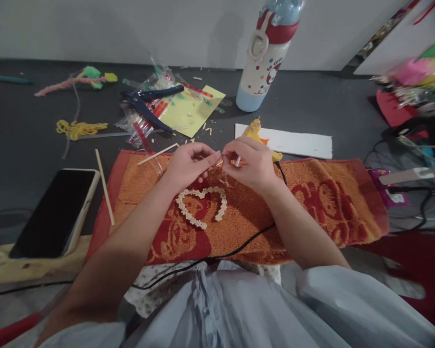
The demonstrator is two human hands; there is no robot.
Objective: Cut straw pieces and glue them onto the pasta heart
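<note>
My left hand [194, 166] is closed in a pinch over the towel, its fingertips at a tiny pale stick piece [219, 163]. Almost touching it, my right hand [252, 162] is pinched too; a whitish sliver shows between its fingers, too small to name. Below both hands lies a heart-shaped outline [183, 207] built of small beige pieces, with a gap at its lower tip. It rests on an orange and red towel [253, 227]. Just beyond my right hand lies a yellow glue gun [253, 129], partly hidden by that hand.
Thin wooden sticks [104, 186] lie left, near a phone [56, 212]. Dark blue pliers-like cutters [145, 108] sit on plastic wrappers beside yellow paper [192, 113]. A bottle [264, 63] stands behind a white strip [300, 141]. A black cord [246, 241] crosses the towel.
</note>
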